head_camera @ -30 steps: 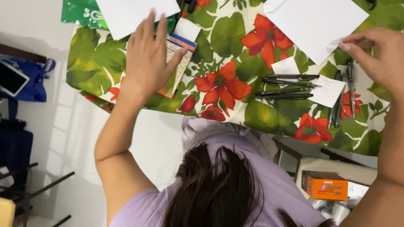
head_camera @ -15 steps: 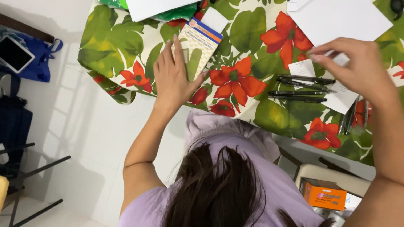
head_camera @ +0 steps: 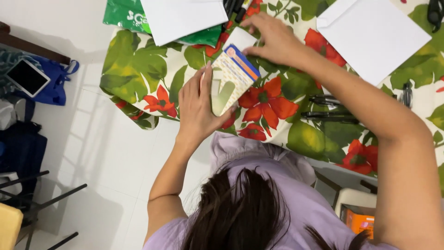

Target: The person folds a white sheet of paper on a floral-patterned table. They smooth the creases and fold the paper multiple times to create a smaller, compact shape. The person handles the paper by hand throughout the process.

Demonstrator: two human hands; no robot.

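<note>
My left hand (head_camera: 198, 109) grips the lower end of a small cream packet (head_camera: 230, 79) with a clear window and a blue and orange strip at its top. The packet is tilted over the near edge of a table covered in a green cloth with red flowers (head_camera: 138, 60). My right hand (head_camera: 274, 39) reaches across from the right. Its thumb and fingertips pinch the packet's blue top end, right beside a small white card (head_camera: 239, 38) that lies on the cloth.
White sheets (head_camera: 182, 16) and a white envelope (head_camera: 374, 34) lie at the far side, over a green bag (head_camera: 124, 14). Black pens (head_camera: 330, 109) lie to the right of the packet. A tablet (head_camera: 27, 76) rests on a blue bag at left. An orange box (head_camera: 358, 221) sits below the table.
My right hand left the pens at the right and came over to the packet's top end. My left hand shifted from lying flat on the packet to gripping its lower end.
</note>
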